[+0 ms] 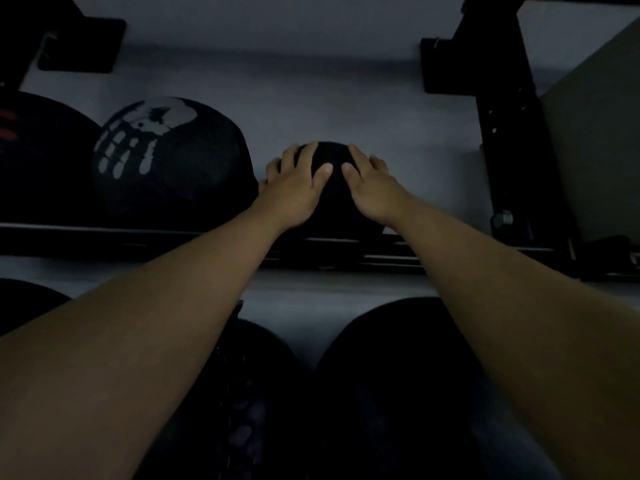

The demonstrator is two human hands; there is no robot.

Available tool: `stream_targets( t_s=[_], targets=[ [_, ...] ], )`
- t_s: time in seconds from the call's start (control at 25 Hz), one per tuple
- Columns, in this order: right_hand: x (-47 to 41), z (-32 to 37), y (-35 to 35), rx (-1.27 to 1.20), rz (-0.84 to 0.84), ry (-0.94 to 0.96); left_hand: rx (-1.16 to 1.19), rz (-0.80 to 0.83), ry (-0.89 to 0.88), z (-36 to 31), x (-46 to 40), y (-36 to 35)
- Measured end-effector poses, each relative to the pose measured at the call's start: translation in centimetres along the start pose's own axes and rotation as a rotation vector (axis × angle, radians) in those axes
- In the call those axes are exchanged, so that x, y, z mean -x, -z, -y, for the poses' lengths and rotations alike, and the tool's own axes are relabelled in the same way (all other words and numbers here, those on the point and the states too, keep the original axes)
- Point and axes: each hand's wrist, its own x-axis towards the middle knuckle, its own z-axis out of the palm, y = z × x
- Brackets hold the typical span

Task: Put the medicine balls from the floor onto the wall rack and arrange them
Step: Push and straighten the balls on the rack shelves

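Hands, the left hand (pixel 294 183) and right hand (pixel 370 185), keep a spread grip pressed on the small black ball (pixel 334 199) between them, steadying it on the rack rail (pixel 104 233) so it won't roll.

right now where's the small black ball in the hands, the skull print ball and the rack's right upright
small black ball (pixel 336 157): head view, top between the thumbs
skull print ball (pixel 194 174): head view, bare black front
right upright (pixel 509 133): head view, holed face
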Motion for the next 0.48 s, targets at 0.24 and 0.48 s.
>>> stream_targets(
  t_s=[0.24,0.48],
  targets=[
    [7.3,-3.0,2.1,0.103,0.139,0.064,-0.228,0.107,0.01,-0.7,6.3,-0.2],
    [16.0,-6.7,2.4,0.249,0.128,0.091,-0.202,0.175,0.089,-4.3,13.6,-4.7]
  ],
)
